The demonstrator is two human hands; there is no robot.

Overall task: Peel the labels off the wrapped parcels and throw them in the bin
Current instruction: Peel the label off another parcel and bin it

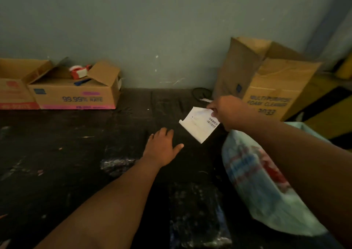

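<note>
White label [199, 124] w/ barcode, curled, held up tilted, just left of the tall cardboard box [266, 81]; black-wrapped parcel [196, 212] lies flat, well below it.

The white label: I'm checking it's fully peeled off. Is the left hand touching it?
Apart. The head view shows dark surface between the left hand and the white label, which only the right hand pinches.

You are holding a white paper label [199, 124], matt, with a printed barcode. The parcels [198, 212] near you are wrapped in glossy black plastic film that crinkles and glints. The dark table [76, 153] looks scuffed and rough. The boxes [76, 94] are matt brown cardboard.
</note>
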